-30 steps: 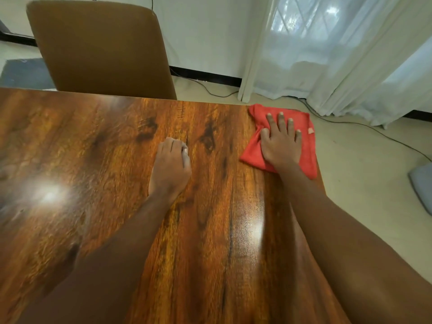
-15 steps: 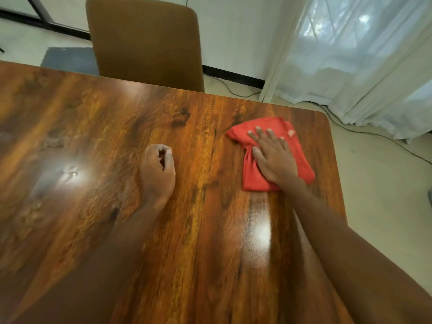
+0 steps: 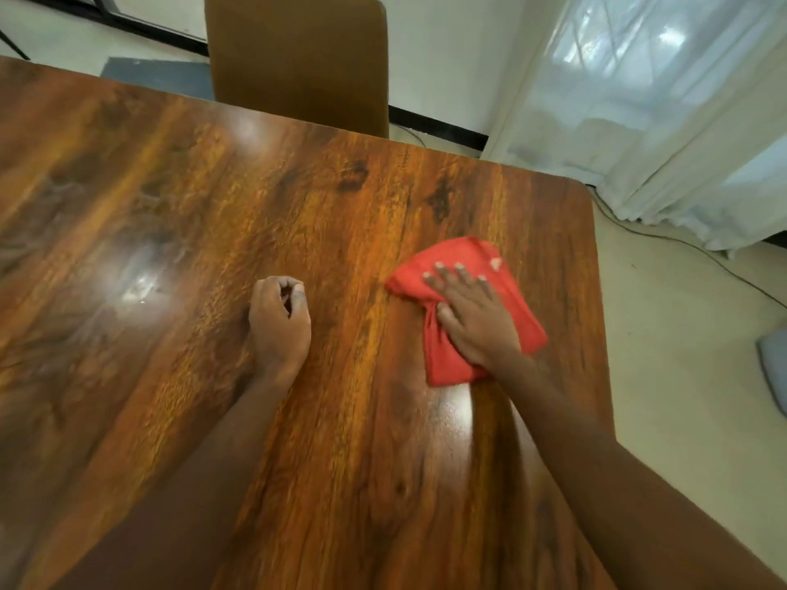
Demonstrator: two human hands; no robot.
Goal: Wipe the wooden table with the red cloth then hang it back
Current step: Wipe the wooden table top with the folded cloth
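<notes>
A glossy wooden table (image 3: pixel 179 215) fills most of the view. The red cloth (image 3: pixel 447 359) lies crumpled on its right part, a hand's width in from the right edge. My right hand (image 3: pixel 472 317) presses flat on top of the cloth, fingers spread and pointing away from me. My left hand (image 3: pixel 279 321) rests on the bare wood to the left of the cloth, fingers curled into a loose fist with nothing in it.
A brown upholstered chair (image 3: pixel 298 57) stands at the table's far side. White curtains (image 3: pixel 664 112) hang at the right. A dark cable (image 3: pixel 690 249) runs over the pale floor beside the table's right edge. A grey mat (image 3: pixel 157 76) lies behind the table.
My right hand has slid the cloth from the far right corner toward me and leftward. My left hand has curled from flat into a fist. The view has swung to the right.
</notes>
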